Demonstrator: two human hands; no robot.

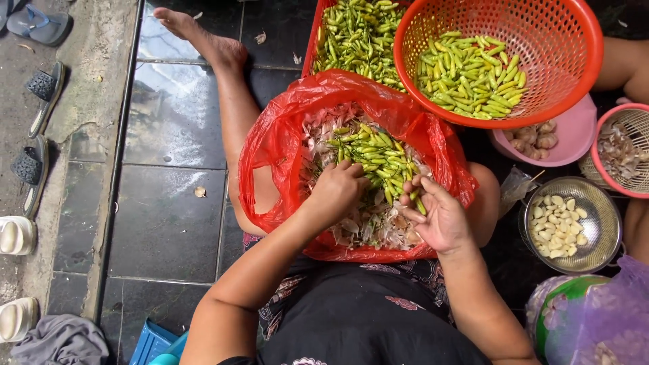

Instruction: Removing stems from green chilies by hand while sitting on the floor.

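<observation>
Left hand (pixel 336 191) fingertips buried among chillies (pixel 375 157); right hand (pixel 436 215) pinches one.

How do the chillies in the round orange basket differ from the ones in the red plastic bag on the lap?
The chillies in the orange basket lie by themselves on clean mesh; those in the red plastic bag sit on a bed of papery garlic skins. The basket batch is untouched, while the left hand reaches into the bag's pile and the right hand holds a chilli from it. Both heaps are small and green to yellow.
</observation>
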